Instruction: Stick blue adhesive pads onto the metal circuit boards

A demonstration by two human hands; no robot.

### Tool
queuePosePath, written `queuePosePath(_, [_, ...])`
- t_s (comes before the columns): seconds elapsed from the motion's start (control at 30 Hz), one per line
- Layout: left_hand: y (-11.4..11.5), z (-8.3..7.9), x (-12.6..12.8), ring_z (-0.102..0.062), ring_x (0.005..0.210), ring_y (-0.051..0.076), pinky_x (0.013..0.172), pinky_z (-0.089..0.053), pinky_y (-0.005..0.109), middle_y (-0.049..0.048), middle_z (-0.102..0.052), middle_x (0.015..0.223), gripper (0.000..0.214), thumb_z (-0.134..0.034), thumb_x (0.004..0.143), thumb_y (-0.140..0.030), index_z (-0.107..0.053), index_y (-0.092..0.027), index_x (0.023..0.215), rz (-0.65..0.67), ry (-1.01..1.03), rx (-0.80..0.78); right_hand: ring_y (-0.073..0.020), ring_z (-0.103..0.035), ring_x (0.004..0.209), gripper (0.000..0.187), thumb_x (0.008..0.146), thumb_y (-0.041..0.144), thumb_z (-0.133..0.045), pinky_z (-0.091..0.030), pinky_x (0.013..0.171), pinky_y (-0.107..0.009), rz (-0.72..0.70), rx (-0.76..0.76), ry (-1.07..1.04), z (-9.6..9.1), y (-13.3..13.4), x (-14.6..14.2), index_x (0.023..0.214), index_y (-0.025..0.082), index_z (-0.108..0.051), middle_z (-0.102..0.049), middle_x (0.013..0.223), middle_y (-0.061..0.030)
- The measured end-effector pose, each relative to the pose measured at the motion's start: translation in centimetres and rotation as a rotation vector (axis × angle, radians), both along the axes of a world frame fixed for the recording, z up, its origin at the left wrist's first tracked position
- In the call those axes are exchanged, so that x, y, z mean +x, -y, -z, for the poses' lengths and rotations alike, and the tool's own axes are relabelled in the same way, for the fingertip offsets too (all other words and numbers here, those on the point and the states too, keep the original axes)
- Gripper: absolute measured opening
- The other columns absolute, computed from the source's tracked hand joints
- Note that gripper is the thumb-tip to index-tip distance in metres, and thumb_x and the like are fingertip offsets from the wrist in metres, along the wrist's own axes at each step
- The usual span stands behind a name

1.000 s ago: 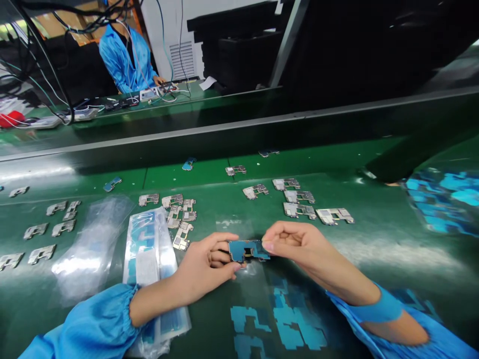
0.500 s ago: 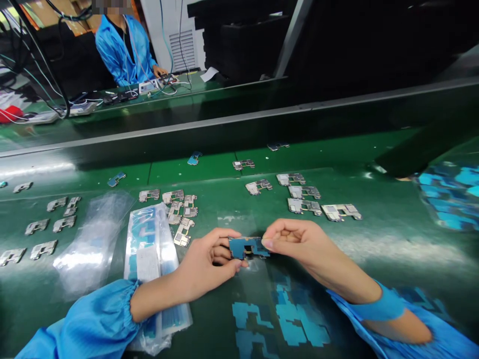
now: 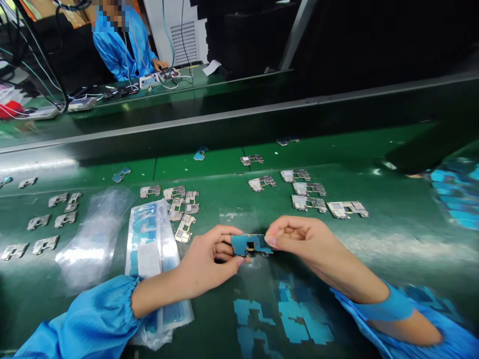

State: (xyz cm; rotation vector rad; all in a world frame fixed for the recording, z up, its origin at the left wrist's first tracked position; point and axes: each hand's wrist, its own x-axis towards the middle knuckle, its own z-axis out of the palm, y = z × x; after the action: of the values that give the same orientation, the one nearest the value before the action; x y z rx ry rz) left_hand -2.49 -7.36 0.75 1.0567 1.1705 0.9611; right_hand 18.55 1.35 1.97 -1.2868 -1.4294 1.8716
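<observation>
A small circuit board (image 3: 241,244), its upper face blue and notched with a dark gap in the middle, is held just above the green mat. My left hand (image 3: 215,252) grips its left end between fingers and thumb. At the right end, the thumb and forefinger of my right hand (image 3: 295,234) are pinched together on the board's edge; whether they also hold a film there is hard to see. Just below lie blue cut-out films (image 3: 305,316) on a clear sheet, in the same notched outline as the board.
Several bare circuit boards (image 3: 309,203) lie beyond my right hand, with more at left (image 3: 45,244). Plastic bags of blue films (image 3: 144,229) lie under my left forearm. Further blue films (image 3: 460,194) are at far right. Across the bench divider (image 3: 168,124) sits a person in blue (image 3: 119,45).
The view has shifted slightly. Both hands keep the same hold on the circuit board, which shows little change apart from a slight shift to the right in the picture.
</observation>
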Motion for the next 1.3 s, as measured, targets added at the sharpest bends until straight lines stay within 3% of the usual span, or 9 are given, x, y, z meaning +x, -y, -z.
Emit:
queuePosePath(0.3, [-0.1,0.0,-0.1,-0.073,0.077,0.017,0.074,-0.059,0.032,0.0069,-0.074,0.092,0.04,-0.072,0.078,-0.02,-0.062,-0.017,0.117,-0.011,-0.021,-0.044,-0.0155,-0.059,0.061,0.027,0.064,0.037,-0.091,-0.045,0.056,-0.026,-0.028,0.021,0.006,0.5,0.0,0.2,0.072,0.019,-0.072,-0.067,0.065,-0.0025])
queuePosePath(0.47, [0.0,0.2,-0.1,-0.074,0.081,0.02,0.076,-0.06,0.034,0.0078,-0.075,0.093,0.039,-0.072,0.078,-0.021,-0.062,-0.017,0.115,-0.023,-0.015,-0.049,-0.0149,-0.059,0.062,0.027,0.065,0.038,-0.09,-0.045,0.056,-0.025,-0.025,0.024,0.029,1.0,0.0,0.4,0.073,0.02,-0.073,-0.069,0.066,-0.0024])
queuePosePath(0.7, [0.1,0.5,-0.1,-0.077,0.083,0.022,0.075,-0.062,0.032,0.0063,-0.075,0.086,0.035,-0.072,0.079,-0.022,-0.063,-0.018,0.113,-0.03,-0.02,-0.029,-0.0151,-0.058,0.058,0.028,0.063,0.041,-0.09,-0.045,0.052,-0.026,-0.023,0.044,0.067,0.3,0.3,0.3,0.071,0.02,-0.073,-0.067,0.062,-0.0026])
queuePosePath(0.93, [0.2,0.0,0.1,-0.077,0.077,0.02,0.071,-0.063,0.03,0.0057,-0.078,0.082,0.033,-0.073,0.078,-0.023,-0.066,-0.019,0.11,-0.061,-0.041,-0.023,-0.0145,-0.055,0.053,0.025,0.071,0.044,-0.083,-0.042,0.047,-0.026,-0.034,0.143,0.119,-0.1,0.7,0.1,0.071,0.022,-0.071,-0.064,0.06,-0.0025])
queuePosePath(1.3, [0.3,0.0,0.2,-0.078,0.071,0.022,0.063,-0.064,0.027,0.0071,-0.079,0.078,0.031,-0.073,0.078,-0.025,-0.069,-0.018,0.108,-0.068,-0.102,-0.025,-0.0163,-0.061,0.054,0.018,0.072,0.04,-0.077,-0.05,0.048,-0.025,0.026,0.213,0.186,-1.3,1.7,-0.5,0.068,0.023,-0.071,-0.068,0.064,-0.0052])
